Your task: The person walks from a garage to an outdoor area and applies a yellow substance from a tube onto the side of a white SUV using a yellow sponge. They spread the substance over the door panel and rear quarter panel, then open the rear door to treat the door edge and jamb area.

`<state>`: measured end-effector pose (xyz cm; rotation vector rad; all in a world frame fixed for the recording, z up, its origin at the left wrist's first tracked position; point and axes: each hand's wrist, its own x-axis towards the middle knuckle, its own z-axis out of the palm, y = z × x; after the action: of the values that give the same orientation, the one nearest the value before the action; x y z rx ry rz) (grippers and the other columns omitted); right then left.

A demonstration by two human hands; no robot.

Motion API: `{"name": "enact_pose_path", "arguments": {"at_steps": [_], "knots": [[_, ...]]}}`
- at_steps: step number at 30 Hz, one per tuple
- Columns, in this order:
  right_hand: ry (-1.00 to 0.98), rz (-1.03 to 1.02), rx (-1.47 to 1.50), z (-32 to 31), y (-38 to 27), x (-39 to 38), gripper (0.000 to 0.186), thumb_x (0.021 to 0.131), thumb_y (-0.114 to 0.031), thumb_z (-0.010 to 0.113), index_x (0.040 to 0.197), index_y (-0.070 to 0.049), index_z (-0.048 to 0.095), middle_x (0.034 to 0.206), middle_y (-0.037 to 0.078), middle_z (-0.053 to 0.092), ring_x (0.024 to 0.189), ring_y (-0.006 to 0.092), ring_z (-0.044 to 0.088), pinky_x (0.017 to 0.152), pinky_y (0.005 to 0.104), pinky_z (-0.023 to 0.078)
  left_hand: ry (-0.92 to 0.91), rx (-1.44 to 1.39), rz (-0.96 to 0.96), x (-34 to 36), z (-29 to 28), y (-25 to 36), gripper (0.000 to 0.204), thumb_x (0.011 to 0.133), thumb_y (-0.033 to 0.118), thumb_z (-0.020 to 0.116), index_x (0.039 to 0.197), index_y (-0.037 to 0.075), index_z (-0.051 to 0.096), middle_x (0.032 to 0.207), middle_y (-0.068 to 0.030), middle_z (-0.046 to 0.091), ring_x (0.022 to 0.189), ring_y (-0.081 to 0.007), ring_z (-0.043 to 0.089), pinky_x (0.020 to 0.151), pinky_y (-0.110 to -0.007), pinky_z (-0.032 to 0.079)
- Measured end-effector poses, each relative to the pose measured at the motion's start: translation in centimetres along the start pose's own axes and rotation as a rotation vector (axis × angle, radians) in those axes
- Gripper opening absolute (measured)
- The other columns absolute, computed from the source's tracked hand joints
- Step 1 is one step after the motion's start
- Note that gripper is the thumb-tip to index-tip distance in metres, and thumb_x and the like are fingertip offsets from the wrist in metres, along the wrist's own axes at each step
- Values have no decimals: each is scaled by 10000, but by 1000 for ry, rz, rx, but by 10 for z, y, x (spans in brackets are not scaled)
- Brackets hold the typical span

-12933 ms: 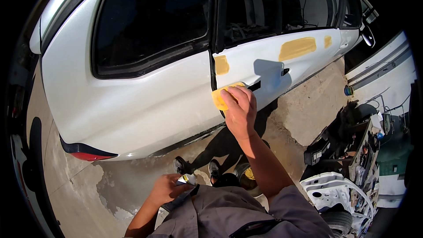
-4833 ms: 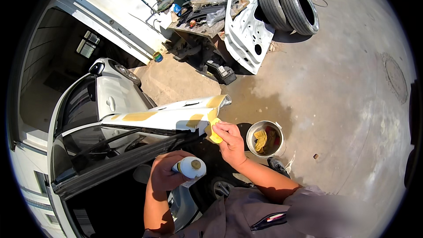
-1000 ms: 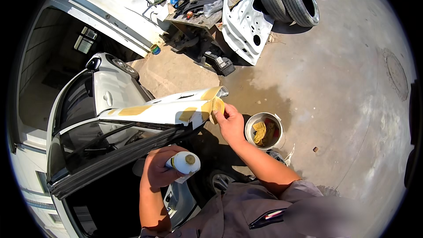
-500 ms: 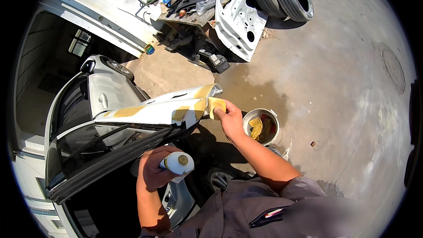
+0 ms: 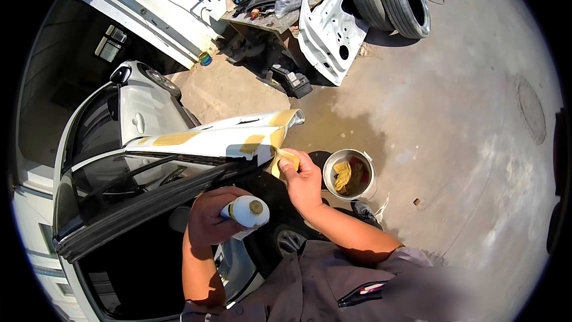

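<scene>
My right hand (image 5: 302, 182) pinches a piece of yellow sandpaper (image 5: 291, 158) at the near corner of a white car door panel (image 5: 223, 126). The sandpaper is bent and lies against the panel's edge; its exact contact is partly hidden by my fingers. Tan filler patches (image 5: 177, 139) mark the panel's painted surface. Below the window edge, my left hand (image 5: 211, 217) is wrapped round a white and blue bottle (image 5: 249, 210) with a dull brownish cap pointing up toward me. The bottle stays apart from the panel.
A metal bucket (image 5: 366, 189) with a yellow cloth (image 5: 342, 176) inside stands on the floor to the right. Ahead are a white bare door shell (image 5: 325, 42), two tyres (image 5: 404, 9), a cluttered workbench (image 5: 265, 22) and a black box (image 5: 292, 80). Another car body (image 5: 140, 113) sits left.
My right hand has moved left and down along the panel's corner, with the sandpaper now bent round its edge. The left hand still holds the bottle. The whole view has shifted slightly.
</scene>
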<state>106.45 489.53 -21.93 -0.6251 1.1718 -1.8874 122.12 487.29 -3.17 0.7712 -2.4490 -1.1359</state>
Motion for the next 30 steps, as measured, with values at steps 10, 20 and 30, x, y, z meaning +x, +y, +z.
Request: {"name": "enact_pose_path", "arguments": {"at_steps": [10, 20, 30], "knots": [[31, 207, 79, -36, 14, 31, 246, 1004, -37, 631, 1238, 23, 682, 1052, 41, 719, 919, 119, 650, 864, 285, 531, 18, -4, 18, -2, 1, -5, 284, 742, 158, 884, 936, -5, 755, 1008, -139, 770, 828, -229, 757, 734, -329, 589], [-18, 289, 286, -20, 21, 66, 242, 1004, -21, 610, 1229, 25, 688, 1044, 43, 725, 890, 115, 652, 827, 282, 527, 16, -32, -12, -4, 0, -2, 314, 743, 166, 890, 959, -17, 756, 1027, -146, 765, 850, -239, 753, 757, -338, 588], [-2, -39, -115, 5, -22, 0, 240, 997, -38, 635, 1219, 30, 693, 1084, 54, 665, 947, 126, 616, 849, 266, 501, -1, -92, -37, -4, 2, 3, 325, 704, 44, 910, 979, -24, 752, 1056, -133, 750, 898, -225, 728, 795, -327, 575]]}}
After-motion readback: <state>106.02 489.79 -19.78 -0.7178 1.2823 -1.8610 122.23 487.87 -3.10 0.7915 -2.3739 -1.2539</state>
